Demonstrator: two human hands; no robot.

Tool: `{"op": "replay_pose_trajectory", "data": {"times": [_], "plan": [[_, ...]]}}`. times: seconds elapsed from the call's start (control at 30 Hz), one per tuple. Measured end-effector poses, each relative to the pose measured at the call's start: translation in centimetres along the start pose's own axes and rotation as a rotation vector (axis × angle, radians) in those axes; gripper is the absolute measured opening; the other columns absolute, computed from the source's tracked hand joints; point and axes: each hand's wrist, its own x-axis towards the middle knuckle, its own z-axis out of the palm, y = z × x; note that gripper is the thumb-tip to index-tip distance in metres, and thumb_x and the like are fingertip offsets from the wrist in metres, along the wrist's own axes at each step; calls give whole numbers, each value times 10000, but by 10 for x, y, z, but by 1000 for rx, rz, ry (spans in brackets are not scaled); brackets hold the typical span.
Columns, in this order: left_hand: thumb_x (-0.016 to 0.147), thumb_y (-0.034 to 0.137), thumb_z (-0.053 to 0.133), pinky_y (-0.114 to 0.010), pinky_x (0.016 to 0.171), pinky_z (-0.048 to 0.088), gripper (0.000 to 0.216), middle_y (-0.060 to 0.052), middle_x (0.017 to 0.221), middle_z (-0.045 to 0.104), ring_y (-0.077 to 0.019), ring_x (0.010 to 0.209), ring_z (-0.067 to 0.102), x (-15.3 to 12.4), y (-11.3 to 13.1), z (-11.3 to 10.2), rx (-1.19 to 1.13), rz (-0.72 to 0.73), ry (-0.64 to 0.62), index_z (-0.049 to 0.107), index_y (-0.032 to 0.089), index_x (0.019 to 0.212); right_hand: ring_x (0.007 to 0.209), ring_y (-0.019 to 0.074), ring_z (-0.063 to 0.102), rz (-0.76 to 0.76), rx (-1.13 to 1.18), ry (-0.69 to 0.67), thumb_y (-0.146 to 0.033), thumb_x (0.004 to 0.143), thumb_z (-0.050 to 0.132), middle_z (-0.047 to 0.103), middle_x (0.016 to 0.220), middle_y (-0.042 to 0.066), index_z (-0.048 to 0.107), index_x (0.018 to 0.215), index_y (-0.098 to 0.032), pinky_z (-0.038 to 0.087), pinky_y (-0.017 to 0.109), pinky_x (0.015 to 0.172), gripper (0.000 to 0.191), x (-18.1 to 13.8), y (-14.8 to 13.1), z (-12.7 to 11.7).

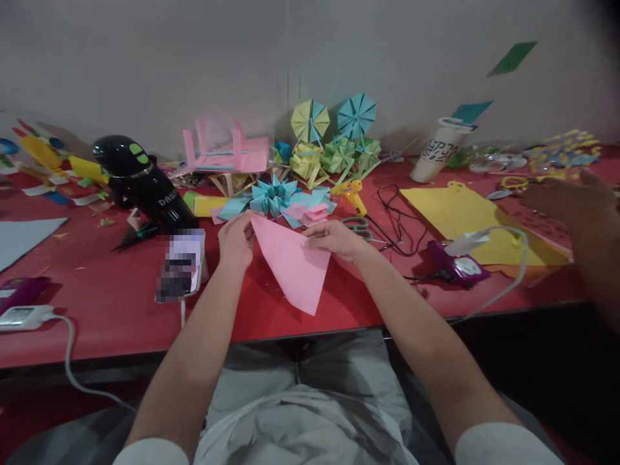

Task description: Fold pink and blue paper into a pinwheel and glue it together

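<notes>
Pink paper filled both hands: the pink sheet (293, 265), folded or cut to a slanted shape, was held in the middle of the surface (358, 313) near its near edge, one corner pointing down toward that edge. Whether that corner touched the red top could not be told. The left hand (236, 240) was curled, its fingertips gripping the upper left corner of the pink sheet. The right hand (339, 240) pinched the upper right edge, thumb on the facing side and fingers partly hidden behind.

Just beside the left forearm, toward the near edge, stood a tilted phone (181, 265), its screen blurred, with a white cable running down from it. Behind that, nearer the far edge, a black tumbler (148, 184) leaned. Beyond the hands lay a blue paper star (274, 197), and behind it a pink paper structure (232, 155) stood toward the far edge. To its right, a yellow and blue paper wheel (310, 121) and a blue paper wheel (357, 116) rose against the wall (411, 64).

Just beyond the right hand were green-handled scissors (358, 227) and a yellow glue gun (352, 195). Toward the right edge, a yellow sheet (465, 216) lay flat, with a purple block (455, 263) near its near left side and a white cup (438, 152) tilted behind it. Another person's hand (547, 197), blurred, reached in over the right side.
</notes>
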Motion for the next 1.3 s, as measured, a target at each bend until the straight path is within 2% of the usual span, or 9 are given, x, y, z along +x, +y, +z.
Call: {"op": "replay_pose_trajectory", "data": {"times": [0.2, 0.43, 0.6, 0.7, 0.83, 0.97, 1.03, 1.13, 1.3], "plan": [[698, 199, 715, -247, 613, 538, 77, -57, 712, 732, -171, 699, 708, 2, -1, 1, 19, 28, 35, 660, 145, 692, 722, 152, 669, -13, -35, -20, -225, 596, 857, 747, 800, 53, 781, 841, -154, 530, 299, 724, 267, -2, -1, -2], [714, 172, 688, -230, 610, 531, 32, -56, 723, 733, -148, 674, 697, 2, 0, 1, 2, 23, 44, 676, 142, 709, 701, 145, 664, -10, -15, -25, -234, 557, 876, 749, 783, 42, 780, 820, -161, 530, 280, 682, 290, -2, -2, -2], [731, 220, 701, -241, 610, 537, 104, -47, 700, 726, -170, 703, 709, 1, 0, 2, 6, 35, 72, 636, 162, 675, 699, 134, 660, -18, -9, -31, -228, 551, 871, 750, 774, 34, 784, 816, -160, 521, 264, 670, 287, -2, -2, -1], [736, 319, 751, -237, 610, 538, 184, -60, 770, 741, -177, 741, 716, 1, -1, 1, 35, 8, 16, 656, 161, 740, 713, 143, 666, -33, -3, -9, -209, 554, 863, 756, 788, 40, 786, 810, -164, 533, 282, 699, 271, -2, -2, -1], [749, 492, 761, -257, 609, 544, 347, -89, 818, 740, -180, 716, 706, 2, -6, 1, 110, -132, -85, 689, 160, 822, 718, 145, 664, -50, 43, 83, -183, 539, 856, 752, 786, 29, 782, 796, -175, 540, 299, 743, 268, -1, -1, -2], [718, 363, 817, -285, 603, 546, 248, -85, 747, 720, -175, 640, 679, -1, -10, 0, 226, -210, -199, 696, 150, 761, 699, 145, 656, -63, 57, 180, -195, 531, 861, 746, 782, 37, 774, 804, -168, 537, 305, 729, 288, 3, 0, -5], [683, 273, 837, -276, 571, 531, 199, -70, 681, 699, -157, 578, 646, -2, -11, -1, 291, -162, -211, 697, 132, 702, 705, 147, 660, -67, 59, 174, -209, 531, 866, 748, 795, 36, 772, 814, -173, 542, 315, 740, 300, 3, 1, -5], [672, 223, 827, -261, 531, 512, 152, -38, 604, 670, -140, 526, 606, -3, -12, -1, 354, -36, -159, 713, 124, 669, 731, 150, 671, -74, 64, 151, -220, 529, 871, 751, 807, 30, 771, 815, -179, 549, 329, 775, 305, 4, 0, -5], [749, 307, 773, -259, 517, 505, 209, -15, 584, 636, -140, 515, 588, -3, -13, -2, 413, 27, -168, 696, 152, 632, 697, 137, 663, -71, 85, 199, -187, 512, 872, 746, 764, 28, 769, 814, -166, 541, 303, 742, 319, 4, 0, -6]]}}
